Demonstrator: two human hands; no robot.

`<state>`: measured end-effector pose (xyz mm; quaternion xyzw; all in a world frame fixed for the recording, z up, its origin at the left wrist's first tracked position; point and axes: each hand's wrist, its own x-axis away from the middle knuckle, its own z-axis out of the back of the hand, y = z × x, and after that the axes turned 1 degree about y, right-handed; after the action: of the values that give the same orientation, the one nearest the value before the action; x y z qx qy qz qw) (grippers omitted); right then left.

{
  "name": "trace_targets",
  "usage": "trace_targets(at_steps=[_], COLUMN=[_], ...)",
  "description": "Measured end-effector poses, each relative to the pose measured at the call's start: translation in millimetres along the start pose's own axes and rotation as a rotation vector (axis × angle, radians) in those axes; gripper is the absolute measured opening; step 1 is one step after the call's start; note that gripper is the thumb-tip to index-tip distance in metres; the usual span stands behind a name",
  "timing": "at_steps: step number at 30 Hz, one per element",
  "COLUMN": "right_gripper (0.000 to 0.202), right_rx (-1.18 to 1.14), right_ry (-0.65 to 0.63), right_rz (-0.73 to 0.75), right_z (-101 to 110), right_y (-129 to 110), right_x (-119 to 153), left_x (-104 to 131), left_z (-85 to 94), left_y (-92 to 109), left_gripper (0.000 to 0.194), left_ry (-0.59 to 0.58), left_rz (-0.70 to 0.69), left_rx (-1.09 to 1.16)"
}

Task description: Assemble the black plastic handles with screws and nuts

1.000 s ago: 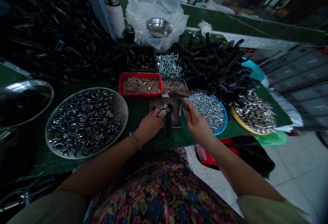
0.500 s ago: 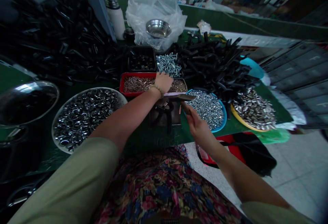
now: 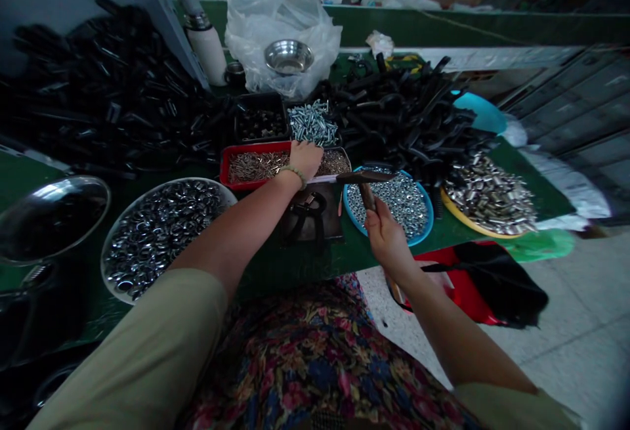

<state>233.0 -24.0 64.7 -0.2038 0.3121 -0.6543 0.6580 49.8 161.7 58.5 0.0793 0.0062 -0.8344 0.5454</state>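
My right hand [image 3: 388,238] is closed around the wooden handle of a hammer [image 3: 365,195], whose dark head hovers over the near-left part of the blue basin [image 3: 431,218] of small metal nuts. My left hand [image 3: 307,158] reaches over the red tray [image 3: 225,171] of rivet-like pins and the neighbouring tray of small parts [image 3: 335,162]. Its fingers curl downward with the tips hidden, so what they pinch cannot be made out. Below it, a black clamp-like part [image 3: 306,215] lies on a dark metal plate [image 3: 332,228].
Bluish screws [image 3: 314,121] and a black bin [image 3: 260,120] stand behind the trays. Black parts are heaped at left [image 3: 113,88] and right [image 3: 398,108]. A bowl of shiny rings [image 3: 162,236] sits left, a yellow basin [image 3: 460,216] of metal sleeves right. A steel bowl [image 3: 289,57] rests on plastic.
My right hand has moved slightly right with the hammer, its head now over the blue basin. My left hand stays over the trays. The whole view has shifted a little.
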Motion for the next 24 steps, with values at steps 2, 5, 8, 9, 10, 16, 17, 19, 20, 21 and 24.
trace_targets(at_steps=[2,5,8,9,10,16,17,19,20,21,24], right_gripper=[0.048,0.046,0.044,0.044,0.043,0.042,0.042,0.042,0.042,0.042,0.043], right_rx=[-0.026,-0.053,-0.063,-0.058,-0.051,-0.024,-0.033,-0.054,-0.06,-0.062,-0.053], right_ry=[0.006,0.014,0.015,0.016,0.017,-0.01,-0.012,-0.023,-0.03,-0.036,-0.047], right_rz=[0.0,0.01,0.031,0.04,0.047,0.031,0.027,0.016,0.009,0.003,0.007], right_z=[0,-3,-7,-8,-9,-10,-10,-11,-12,-13,-15], right_y=[3,9,11,11,10,4,4,5,6,7,9], right_x=[1,2,1,1,1,3,3,3,3,3,2], left_x=[1,2,2,2,1,2,3,4,4,4,-1], left_z=[1.1,3.3,5.0,5.5,5.9,9.3,9.6,9.1,8.4,7.6,6.3], left_y=[-1,-5,-7,-7,-7,-9,-9,-10,-11,-11,-12], left_gripper=[0.03,0.03,0.024,0.024,0.024,0.028,0.029,0.031,0.032,0.033,0.036], left_ry=[0.018,-0.013,-0.037,-0.038,-0.04,-0.043,-0.035,-0.013,0.001,0.015,0.041], left_rz=[0.032,0.051,0.023,0.017,0.016,0.018,0.019,0.021,0.024,0.029,0.048], left_rx=[0.038,0.084,0.079,0.077,0.079,0.103,0.116,0.157,0.187,0.223,0.308])
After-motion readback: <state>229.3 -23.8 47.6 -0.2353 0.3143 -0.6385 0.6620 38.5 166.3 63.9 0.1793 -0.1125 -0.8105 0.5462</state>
